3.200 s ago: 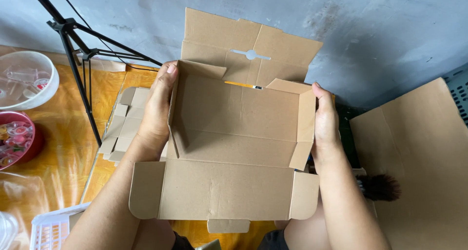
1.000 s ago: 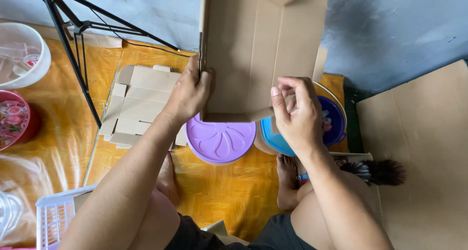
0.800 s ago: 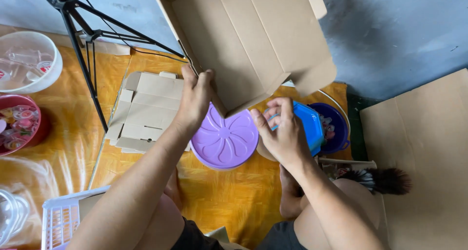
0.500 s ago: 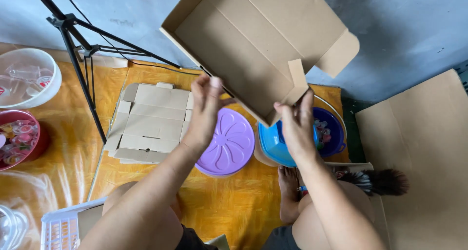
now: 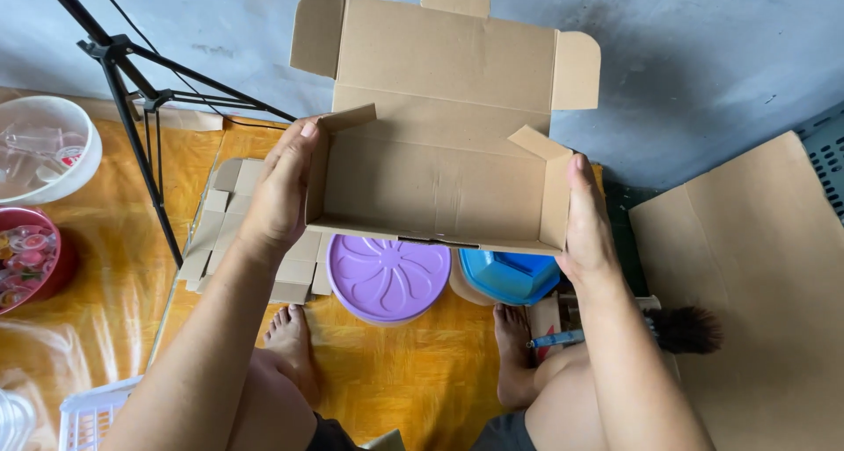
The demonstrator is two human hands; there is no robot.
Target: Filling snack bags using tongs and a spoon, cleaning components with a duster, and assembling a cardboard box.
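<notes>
The cardboard box (image 5: 435,183) is held up in the air over the person's feet, its lid flap standing open toward the grey wall (image 5: 703,55); the left hand (image 5: 281,192) presses flat against the box's left end wall with its fingers stretched up to the top edge, and the right hand (image 5: 587,222) grips the right end wall the same way. Just below the box's front edge lie a purple round lid (image 5: 387,277) and a blue container (image 5: 510,277), side by side; a stack of flat cardboard blanks (image 5: 215,231) lies near the left hand; a black tripod (image 5: 132,108) stands further left; a large cardboard sheet (image 5: 756,275) lies well apart on the right.
</notes>
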